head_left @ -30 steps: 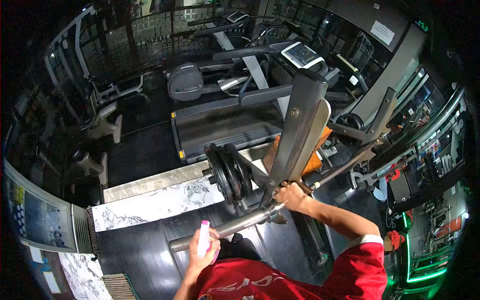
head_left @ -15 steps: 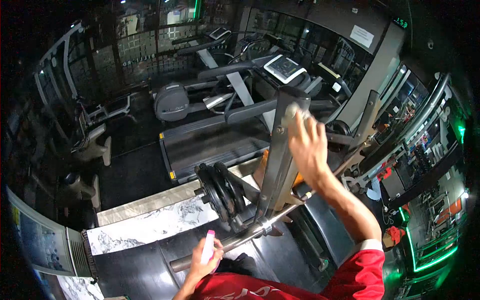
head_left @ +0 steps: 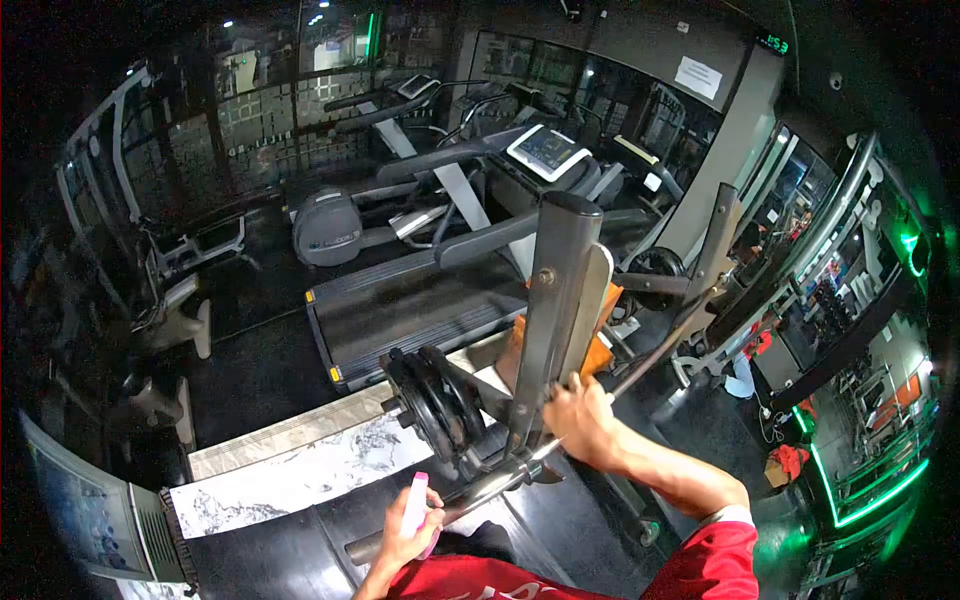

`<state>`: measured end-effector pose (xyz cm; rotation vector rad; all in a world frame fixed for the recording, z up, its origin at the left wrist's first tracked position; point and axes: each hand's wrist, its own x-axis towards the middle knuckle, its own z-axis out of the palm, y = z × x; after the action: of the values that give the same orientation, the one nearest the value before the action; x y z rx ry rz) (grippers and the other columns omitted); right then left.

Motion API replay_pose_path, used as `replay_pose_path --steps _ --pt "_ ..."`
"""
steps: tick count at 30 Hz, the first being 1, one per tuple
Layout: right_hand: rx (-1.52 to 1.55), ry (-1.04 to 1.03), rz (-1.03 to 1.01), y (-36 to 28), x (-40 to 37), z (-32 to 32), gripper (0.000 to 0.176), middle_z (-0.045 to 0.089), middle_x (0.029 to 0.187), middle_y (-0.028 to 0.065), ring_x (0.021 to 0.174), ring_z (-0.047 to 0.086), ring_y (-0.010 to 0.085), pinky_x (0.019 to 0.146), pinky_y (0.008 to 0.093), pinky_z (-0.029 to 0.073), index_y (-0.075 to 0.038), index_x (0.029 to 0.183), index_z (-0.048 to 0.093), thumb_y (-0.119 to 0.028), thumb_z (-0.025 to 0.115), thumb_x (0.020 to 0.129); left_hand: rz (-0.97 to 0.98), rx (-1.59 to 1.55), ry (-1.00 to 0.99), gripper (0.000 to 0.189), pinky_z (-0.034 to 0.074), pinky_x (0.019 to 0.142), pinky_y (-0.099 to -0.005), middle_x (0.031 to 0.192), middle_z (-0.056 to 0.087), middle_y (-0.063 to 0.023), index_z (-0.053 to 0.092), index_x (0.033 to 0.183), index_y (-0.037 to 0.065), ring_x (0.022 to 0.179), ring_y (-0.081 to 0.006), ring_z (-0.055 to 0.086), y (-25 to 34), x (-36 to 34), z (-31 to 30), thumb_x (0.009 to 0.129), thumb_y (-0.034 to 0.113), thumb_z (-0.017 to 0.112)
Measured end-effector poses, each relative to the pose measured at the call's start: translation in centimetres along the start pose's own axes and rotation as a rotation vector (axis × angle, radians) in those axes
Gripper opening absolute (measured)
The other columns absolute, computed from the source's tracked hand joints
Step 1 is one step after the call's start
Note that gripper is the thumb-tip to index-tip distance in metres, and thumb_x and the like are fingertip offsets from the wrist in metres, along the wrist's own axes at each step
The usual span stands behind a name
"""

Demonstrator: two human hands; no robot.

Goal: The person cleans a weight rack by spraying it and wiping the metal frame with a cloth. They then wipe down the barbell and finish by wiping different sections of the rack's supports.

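My left hand (head_left: 412, 525) is wrapped round a white bottle with a pink top (head_left: 416, 505), held upright near the thick end of a steel barbell (head_left: 490, 485). My right hand (head_left: 580, 420) is closed against the lower part of a dark metal upright post (head_left: 548, 320), just above the barbell. The pale cloth in its fingers is mostly hidden now. Black weight plates (head_left: 432, 408) hang on a peg to the left of the post.
A treadmill (head_left: 420, 310) stands behind the post, with another upright (head_left: 712, 250) to the right. A black padded bench or mat (head_left: 270, 540) and a marble-patterned ledge (head_left: 300, 470) lie in front. An orange object (head_left: 598, 350) sits behind the post.
My right hand has moved down the post from near its top to just above the barbell. My left hand still holds the bottle in about the same place. The view has shifted slightly.
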<state>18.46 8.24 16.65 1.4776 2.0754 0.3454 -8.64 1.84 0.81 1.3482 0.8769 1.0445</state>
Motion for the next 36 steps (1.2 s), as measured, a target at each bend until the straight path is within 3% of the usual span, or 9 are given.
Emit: replay_pose_path --steps 3,7,11,15,16,21,24,29,36 --pt "0.117 0.488 0.067 3.8 0.4 -5.2 0.036 0.054 0.123 0.0169 0.103 0.053 0.0307 0.084 0.0419 0.044 -0.008 0.106 0.065 -0.013 0.060 0.071 -0.042 0.035 -0.050 0.024 0.050 0.060 -0.0252 0.087 0.060 -0.0081 0.048 0.102 -0.001 0.065 -0.0112 0.063 0.3 0.4 -0.1 0.085 0.011 0.059" --pt "0.136 1.255 0.029 10.6 5.3 -8.3 0.046 0.051 0.128 0.0093 0.113 0.049 0.0316 0.095 0.0439 0.040 -0.017 0.115 0.062 -0.012 0.064 0.069 0.023 -0.020 -0.024 0.028 0.050 0.060 -0.0257 0.088 0.061 -0.0087 0.049 0.102 -0.001 0.064 -0.0113 0.063 -0.4 0.3 -0.1 0.086 0.017 0.063" --pt "-0.044 1.093 0.098 12.9 9.5 -7.7 0.029 0.050 0.123 0.0077 0.114 0.046 0.0309 0.095 0.0418 0.040 -0.013 0.102 0.068 -0.014 0.065 0.073 0.071 0.030 0.073 0.016 0.050 0.054 -0.0262 0.072 0.062 -0.0035 0.053 0.093 0.003 0.059 -0.0107 0.063 0.6 0.1 -0.4 0.082 0.007 0.064" --pt "0.084 0.817 0.229 14.0 12.0 -9.3 0.025 0.055 0.111 0.0081 0.104 0.053 0.0294 0.083 0.0386 0.049 -0.015 0.096 0.070 -0.013 0.062 0.073 0.023 -0.047 0.153 0.018 0.050 0.054 -0.0256 0.077 0.062 -0.0045 0.052 0.096 0.002 0.060 -0.0104 0.063 0.3 -0.9 -1.4 0.083 0.005 0.064" --pt "0.164 0.926 0.188 14.6 12.6 -9.4 0.026 0.058 0.106 0.0088 0.098 0.056 0.0310 0.079 0.0387 0.051 -0.016 0.096 0.070 -0.012 0.061 0.072 0.031 -0.085 0.166 0.019 0.051 0.055 -0.0254 0.081 0.061 -0.0058 0.050 0.097 0.001 0.062 -0.0108 0.063 0.4 -1.1 -1.7 0.084 0.006 0.063" --pt "0.533 0.767 0.118 18.6 15.8 -11.1 0.027 0.067 0.094 0.0149 0.084 0.067 0.0283 0.081 0.0367 0.052 -0.015 0.094 0.072 -0.021 0.064 0.069 0.022 -0.113 0.184 0.019 0.051 0.056 -0.0253 0.084 0.061 -0.0069 0.049 0.098 -0.001 0.062 -0.0112 0.063 -0.2 -1.7 -3.0 0.084 0.003 0.061" --pt "0.671 0.384 0.219 19.6 16.1 -12.9 0.030 0.068 0.101 0.0095 0.090 0.066 0.0276 0.083 0.0356 0.051 -0.019 0.098 0.071 -0.035 0.058 0.076 0.021 -0.061 0.202 0.019 0.051 0.056 -0.0252 0.084 0.061 -0.0070 0.049 0.098 -0.001 0.062 -0.0115 0.063 0.1 -1.8 -3.5 0.083 0.000 0.060" --pt "0.703 0.425 0.255 19.3 15.4 -11.9 0.030 0.068 0.098 0.0133 0.091 0.065 0.0277 0.082 0.0359 0.050 -0.016 0.101 0.069 -0.032 0.062 0.076 0.024 -0.043 0.174 0.020 0.051 0.056 -0.0251 0.085 0.061 -0.0080 0.049 0.098 -0.002 0.061 -0.0120 0.063 1.1 -2.0 -3.4 0.080 -0.006 0.056" --pt "0.895 1.021 0.287 17.1 13.3 -8.2 0.026 0.066 0.098 0.0137 0.095 0.063 0.0281 0.086 0.0347 0.047 -0.009 0.101 0.066 -0.020 0.061 0.078 0.032 -0.041 0.146 0.019 0.051 0.060 -0.0270 0.087 0.059 -0.0127 0.047 0.100 -0.005 0.062 -0.0135 0.063 0.8 -1.9 -4.3 0.083 -0.002 0.054"
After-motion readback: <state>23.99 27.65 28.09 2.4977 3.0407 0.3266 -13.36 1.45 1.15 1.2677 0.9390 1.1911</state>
